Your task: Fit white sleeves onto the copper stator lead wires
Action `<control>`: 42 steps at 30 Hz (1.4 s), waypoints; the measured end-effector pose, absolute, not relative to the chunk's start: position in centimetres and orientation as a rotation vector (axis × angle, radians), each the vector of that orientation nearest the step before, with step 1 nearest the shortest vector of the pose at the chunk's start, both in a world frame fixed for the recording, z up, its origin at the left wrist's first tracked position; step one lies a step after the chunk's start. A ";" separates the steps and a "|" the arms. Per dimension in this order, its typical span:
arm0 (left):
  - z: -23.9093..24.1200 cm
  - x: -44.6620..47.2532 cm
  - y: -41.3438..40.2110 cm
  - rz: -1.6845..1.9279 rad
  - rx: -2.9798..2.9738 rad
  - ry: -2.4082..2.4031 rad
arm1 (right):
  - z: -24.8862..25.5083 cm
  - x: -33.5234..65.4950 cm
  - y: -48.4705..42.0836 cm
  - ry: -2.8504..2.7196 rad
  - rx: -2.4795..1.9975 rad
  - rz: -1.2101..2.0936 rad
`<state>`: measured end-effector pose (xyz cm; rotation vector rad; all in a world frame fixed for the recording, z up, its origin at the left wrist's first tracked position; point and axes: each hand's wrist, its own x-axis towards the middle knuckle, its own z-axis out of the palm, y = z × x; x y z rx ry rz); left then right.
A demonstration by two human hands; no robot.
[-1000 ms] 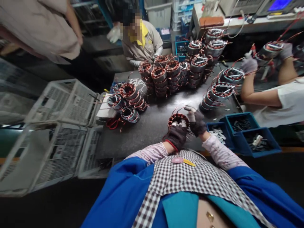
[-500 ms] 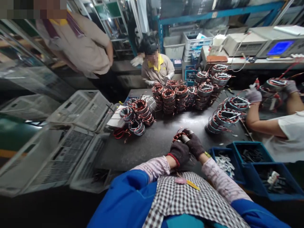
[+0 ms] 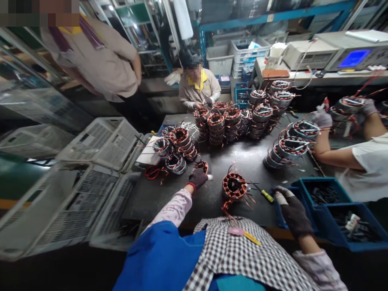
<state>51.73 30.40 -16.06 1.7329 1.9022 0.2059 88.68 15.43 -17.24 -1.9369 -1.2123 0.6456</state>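
While the left arm stretches forward and to the left across the dark worktop [image 3: 188, 194], the gloved left hand [image 3: 197, 176] curls down over a small copper-wound stator [image 3: 202, 165] at the near edge of a loose cluster of stators [image 3: 177, 147]; its fingers are bent around the part, though whether they actually grip it cannot be told. On the other side, the right arm bends out to the right, and the gloved right hand [image 3: 291, 208] hangs palm-down with fingers loosely spread and nothing in them, over the near-left rim of a blue bin [image 3: 306, 186]. Between the two hands, touched by neither, a larger stator [image 3: 234, 186] stands on the worktop with its bore facing up and red and copper leads trailing toward the near edge. Just to its right lies a yellow-handled screwdriver [image 3: 264, 194]. Farther off, stacked stators [image 3: 224, 121] fill the middle of the worktop, and another stack [image 3: 285, 149] leans at the right. At the far end sits a co-worker in a beige jacket [image 3: 198, 91]; a second person's gloved hand [image 3: 322, 119] works at the right. White crates [image 3: 100, 141] stand to the left.
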 end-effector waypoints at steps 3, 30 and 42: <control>-18.7 51.1 29.9 0.043 1.689 1.936 | -17.3 88.4 15.2 -1.300 -1.912 0.622; -14.1 60.0 25.7 0.203 2.386 1.247 | -12.1 78.7 23.4 -2.335 -2.071 0.472; -11.7 63.6 26.9 -0.405 2.473 1.105 | -11.1 77.3 24.4 -2.473 -2.065 0.458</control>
